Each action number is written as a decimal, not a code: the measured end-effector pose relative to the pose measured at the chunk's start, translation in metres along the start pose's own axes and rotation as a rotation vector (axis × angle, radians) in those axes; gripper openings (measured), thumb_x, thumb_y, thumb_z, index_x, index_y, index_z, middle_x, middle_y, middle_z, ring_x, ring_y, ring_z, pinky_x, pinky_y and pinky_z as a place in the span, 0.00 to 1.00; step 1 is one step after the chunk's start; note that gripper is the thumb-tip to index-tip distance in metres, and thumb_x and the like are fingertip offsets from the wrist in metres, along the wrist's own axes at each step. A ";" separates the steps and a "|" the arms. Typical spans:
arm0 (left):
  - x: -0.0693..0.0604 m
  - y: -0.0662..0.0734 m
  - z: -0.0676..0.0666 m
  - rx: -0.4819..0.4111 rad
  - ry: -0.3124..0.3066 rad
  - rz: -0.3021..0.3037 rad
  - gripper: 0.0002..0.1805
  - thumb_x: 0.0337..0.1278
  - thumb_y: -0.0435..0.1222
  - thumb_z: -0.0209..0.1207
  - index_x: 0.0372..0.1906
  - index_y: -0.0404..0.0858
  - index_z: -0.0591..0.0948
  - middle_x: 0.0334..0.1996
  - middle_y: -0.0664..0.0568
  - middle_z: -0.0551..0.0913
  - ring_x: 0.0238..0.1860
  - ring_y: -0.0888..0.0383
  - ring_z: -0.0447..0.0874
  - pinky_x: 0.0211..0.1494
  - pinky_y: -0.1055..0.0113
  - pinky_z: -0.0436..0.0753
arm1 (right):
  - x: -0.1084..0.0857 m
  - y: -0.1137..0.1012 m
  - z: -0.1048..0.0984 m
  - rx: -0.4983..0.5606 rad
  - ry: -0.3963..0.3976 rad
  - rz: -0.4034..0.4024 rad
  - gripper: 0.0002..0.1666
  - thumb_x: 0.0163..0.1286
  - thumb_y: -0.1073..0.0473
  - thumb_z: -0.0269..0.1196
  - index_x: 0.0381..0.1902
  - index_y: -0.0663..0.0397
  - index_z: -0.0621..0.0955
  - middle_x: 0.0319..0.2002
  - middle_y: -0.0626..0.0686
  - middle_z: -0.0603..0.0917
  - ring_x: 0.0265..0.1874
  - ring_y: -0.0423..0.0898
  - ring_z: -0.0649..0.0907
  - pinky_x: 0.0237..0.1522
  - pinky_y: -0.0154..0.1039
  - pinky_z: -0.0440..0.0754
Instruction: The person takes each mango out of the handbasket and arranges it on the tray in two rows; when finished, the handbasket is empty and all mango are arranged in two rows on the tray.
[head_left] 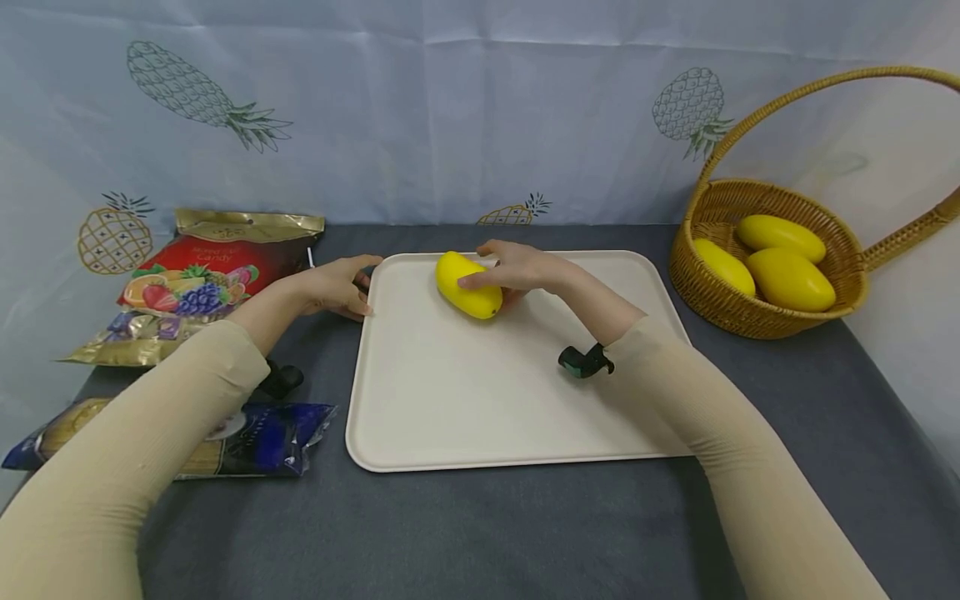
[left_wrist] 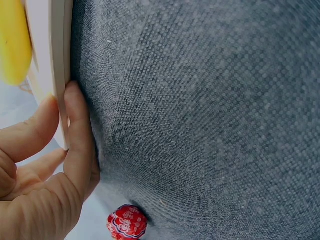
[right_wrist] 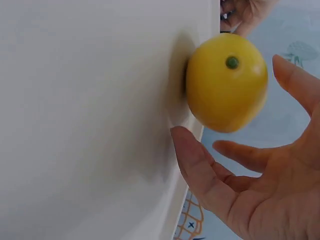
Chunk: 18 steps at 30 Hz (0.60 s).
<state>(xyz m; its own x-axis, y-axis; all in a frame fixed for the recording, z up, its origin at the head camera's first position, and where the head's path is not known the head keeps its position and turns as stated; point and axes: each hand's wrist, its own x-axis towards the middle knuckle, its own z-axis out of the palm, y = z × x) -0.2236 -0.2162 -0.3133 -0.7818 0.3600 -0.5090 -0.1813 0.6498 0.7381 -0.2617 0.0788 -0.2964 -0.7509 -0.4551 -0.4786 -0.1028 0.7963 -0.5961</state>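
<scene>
A yellow mango (head_left: 468,285) with a green stem spot lies on the beige tray (head_left: 480,392), near its far edge. My right hand (head_left: 517,268) is around the mango's right side. In the right wrist view, the fingers (right_wrist: 197,167) and thumb are spread, with a gap between them and the mango (right_wrist: 227,85). My left hand (head_left: 337,286) grips the tray's far left corner. In the left wrist view, its thumb is on the rim and its fingers (left_wrist: 77,132) are against the outer side and underside.
A wicker basket (head_left: 750,321) with three mangoes stands at the right. To the left lie a red candy bag (head_left: 217,258) and a blue pasta packet (head_left: 277,437). A red-wrapped lollipop (left_wrist: 127,222) is near the left hand. A pineapple-print cloth (head_left: 450,125) hangs behind.
</scene>
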 end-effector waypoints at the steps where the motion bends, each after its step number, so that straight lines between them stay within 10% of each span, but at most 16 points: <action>1: 0.000 0.000 0.000 -0.001 -0.001 0.000 0.53 0.61 0.21 0.57 0.80 0.39 0.36 0.65 0.31 0.55 0.57 0.43 0.75 0.53 0.60 0.88 | -0.002 0.000 -0.002 0.001 0.003 -0.008 0.51 0.63 0.32 0.62 0.77 0.44 0.57 0.67 0.56 0.70 0.52 0.50 0.80 0.49 0.41 0.88; 18: 0.000 0.001 0.000 0.006 -0.004 -0.005 0.52 0.62 0.21 0.57 0.80 0.39 0.36 0.67 0.30 0.53 0.60 0.40 0.72 0.53 0.59 0.88 | -0.088 0.054 -0.086 0.025 0.265 -0.100 0.39 0.72 0.39 0.57 0.76 0.43 0.63 0.70 0.58 0.68 0.59 0.54 0.79 0.65 0.55 0.78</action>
<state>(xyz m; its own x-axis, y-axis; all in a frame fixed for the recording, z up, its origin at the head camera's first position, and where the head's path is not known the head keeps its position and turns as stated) -0.2234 -0.2159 -0.3126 -0.7787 0.3591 -0.5145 -0.1817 0.6558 0.7328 -0.2569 0.1958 -0.2307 -0.8825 -0.4085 -0.2331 -0.1715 0.7410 -0.6493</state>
